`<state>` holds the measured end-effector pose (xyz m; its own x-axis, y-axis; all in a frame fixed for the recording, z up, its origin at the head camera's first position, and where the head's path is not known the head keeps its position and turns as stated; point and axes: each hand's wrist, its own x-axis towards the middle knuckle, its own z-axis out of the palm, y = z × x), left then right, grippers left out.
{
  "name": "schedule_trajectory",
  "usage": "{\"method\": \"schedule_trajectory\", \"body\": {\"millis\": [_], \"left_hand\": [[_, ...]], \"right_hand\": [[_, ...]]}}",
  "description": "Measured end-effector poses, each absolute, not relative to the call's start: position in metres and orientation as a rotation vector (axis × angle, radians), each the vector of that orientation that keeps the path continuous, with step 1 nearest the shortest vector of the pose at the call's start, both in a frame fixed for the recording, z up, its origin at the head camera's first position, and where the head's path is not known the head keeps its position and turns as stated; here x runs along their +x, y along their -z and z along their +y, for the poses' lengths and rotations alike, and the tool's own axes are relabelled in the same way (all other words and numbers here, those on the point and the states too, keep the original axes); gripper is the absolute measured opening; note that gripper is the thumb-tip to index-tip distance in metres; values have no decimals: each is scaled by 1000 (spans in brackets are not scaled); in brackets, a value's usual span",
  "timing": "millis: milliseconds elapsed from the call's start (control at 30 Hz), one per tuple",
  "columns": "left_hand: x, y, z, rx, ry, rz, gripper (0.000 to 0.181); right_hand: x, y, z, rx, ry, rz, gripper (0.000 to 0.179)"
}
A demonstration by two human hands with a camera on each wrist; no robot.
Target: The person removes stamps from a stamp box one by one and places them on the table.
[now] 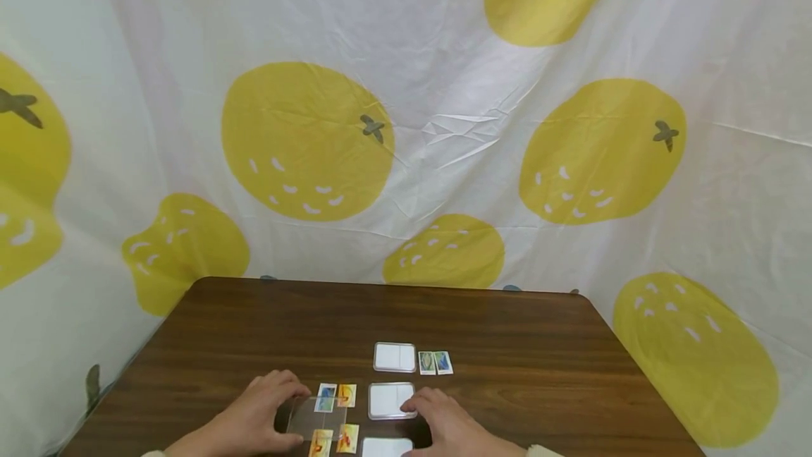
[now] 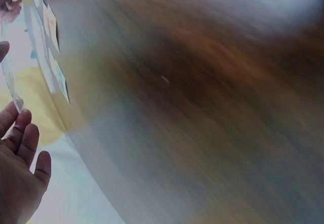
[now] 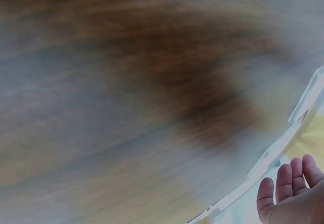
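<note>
In the head view my left hand (image 1: 261,415) grips a thin clear plastic sheet (image 1: 302,423) by its left edge, between thumb and fingers. The sheet lies over parts of several small picture cards (image 1: 347,439), orange and blue. The left wrist view shows the sheet (image 2: 10,80) edge-on at the fingertips. My right hand (image 1: 447,423) is at the right edge of the middle white-backed clear case (image 1: 385,400), fingers loosely bent; contact is hard to tell. A lower case (image 1: 380,447) is partly cut off by the frame. In the right wrist view the right hand (image 3: 293,196) holds nothing visible.
Farther back on the dark wooden table (image 1: 507,330) lies another white-backed case (image 1: 393,357). Two small green-blue cards (image 1: 428,364) lie just right of it. A white cloth (image 1: 444,55) printed with yellow fruit hangs behind the table.
</note>
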<state>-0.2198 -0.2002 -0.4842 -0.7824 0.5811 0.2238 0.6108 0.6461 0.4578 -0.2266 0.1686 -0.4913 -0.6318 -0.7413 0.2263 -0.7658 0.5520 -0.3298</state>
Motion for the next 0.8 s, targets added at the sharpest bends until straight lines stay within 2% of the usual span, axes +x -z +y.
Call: {"method": "schedule_trajectory", "body": {"millis": [800], "left_hand": [[-219, 488, -129, -1122, 667, -2552, 49]], "right_hand": [[-226, 482, 154, 1210, -746, -2792, 70]]}}
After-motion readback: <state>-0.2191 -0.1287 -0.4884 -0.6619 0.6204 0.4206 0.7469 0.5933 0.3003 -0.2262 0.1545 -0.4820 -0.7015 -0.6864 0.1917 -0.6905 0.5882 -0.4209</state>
